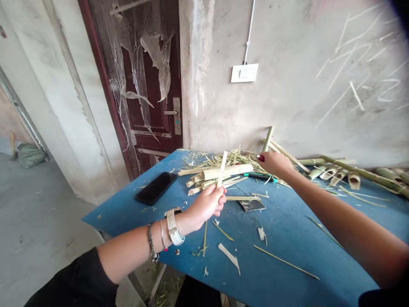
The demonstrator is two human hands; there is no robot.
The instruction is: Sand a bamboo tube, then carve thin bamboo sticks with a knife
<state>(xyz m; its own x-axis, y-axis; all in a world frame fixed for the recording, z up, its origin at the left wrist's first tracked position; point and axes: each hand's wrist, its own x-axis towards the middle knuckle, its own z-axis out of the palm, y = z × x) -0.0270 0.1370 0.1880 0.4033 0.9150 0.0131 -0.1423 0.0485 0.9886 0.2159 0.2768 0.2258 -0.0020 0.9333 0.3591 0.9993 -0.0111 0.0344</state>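
Note:
Pinched between the thumb and fingers of my left hand (211,202) is a pale flat bamboo strip (223,168), pointing upward. My right hand (275,164) is stretched toward the back of the table, closed, with a short green bamboo piece (268,138) standing up out of it at a tilt. Most of its fingers are hidden from me. Between the hands lie a thick split bamboo piece (230,171) and several thinner sticks. A green-and-black tool (260,176), perhaps a utility knife, lies just below my right hand.
The blue table (287,243) bears scattered bamboo slivers and a dark flat plate (252,205). A black phone (156,187) lies at its left edge. Bamboo shavings (211,160) heap at the back, and bamboo tubes (338,177) lie along the wall. Behind is a dark red door (150,111).

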